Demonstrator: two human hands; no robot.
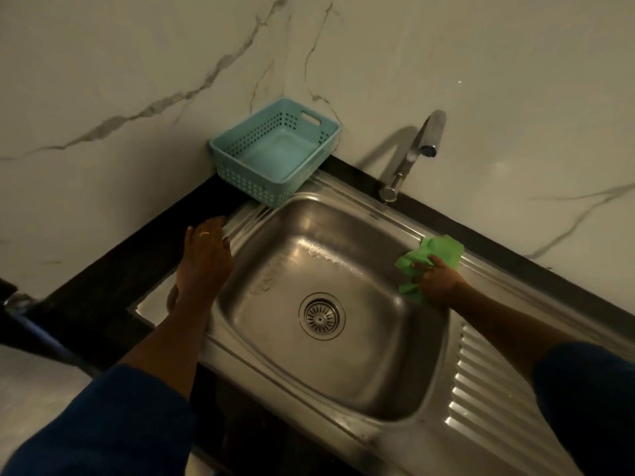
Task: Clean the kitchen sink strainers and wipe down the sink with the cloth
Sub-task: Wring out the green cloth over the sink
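A: Marbled wall [515, 97] behind, black counter [103, 286] below, a steel sink [360, 372] set into it.

B: Where's the strainer [322, 316]?

A: Seated in the drain, mid-basin (wet streaks shine on the wall behind it).

B: The hands?

A: Left hand [206, 255] lies flat on the sink's left rim, fingers straight, holding nothing. Right hand [436, 280] has its fingers curled round the green cloth [443, 250], bunched on the basin's right edge.

B: Anything else?

A: A blue basket [275, 149] in the corner, a tap [412, 152] near it.
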